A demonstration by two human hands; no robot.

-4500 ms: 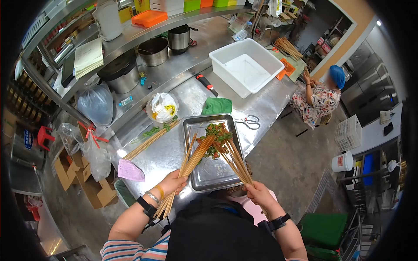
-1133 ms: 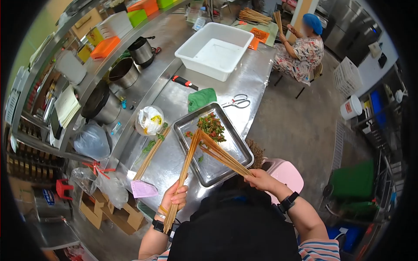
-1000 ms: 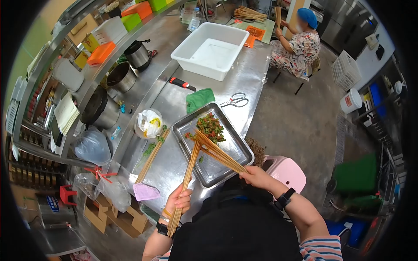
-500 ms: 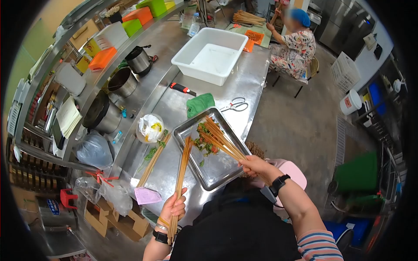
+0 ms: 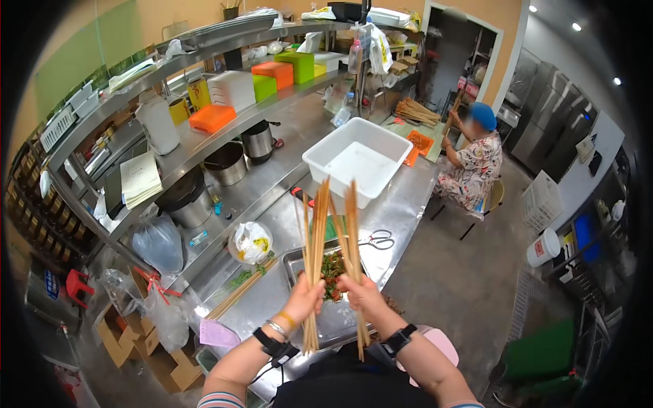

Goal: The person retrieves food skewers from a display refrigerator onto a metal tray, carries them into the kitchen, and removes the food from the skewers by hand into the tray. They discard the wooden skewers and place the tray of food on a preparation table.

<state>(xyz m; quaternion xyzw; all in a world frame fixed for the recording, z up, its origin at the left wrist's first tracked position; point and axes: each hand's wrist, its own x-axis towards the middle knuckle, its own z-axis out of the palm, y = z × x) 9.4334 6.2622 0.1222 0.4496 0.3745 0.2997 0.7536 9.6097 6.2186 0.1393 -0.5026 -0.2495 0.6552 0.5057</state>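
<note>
My left hand (image 5: 304,299) is wrapped round a bundle of wooden skewers (image 5: 315,238), held upright above the metal tray (image 5: 291,261). Beside it, my right hand (image 5: 362,299) grips a second bundle (image 5: 349,238), also upright with its tips blurred. The two fists are close together. Chopped green and red food (image 5: 332,267) lies in the tray behind and between the bundles. A green cloth (image 5: 331,228) is partly hidden behind the skewers. More skewers (image 5: 238,297) with green leaves rest on the table left of the tray.
A white tub (image 5: 357,156), scissors (image 5: 379,239) and a bowl with a white bag (image 5: 250,243) stand or lie on the steel table (image 5: 400,228). A seated person in a blue cap (image 5: 478,160) holds skewers at the far right end. Pots (image 5: 226,164) stand along the left.
Both bundles have risen from the tray and now point upward. My hands have come closer together. The view has tilted up, showing more of the shelves and the room.
</note>
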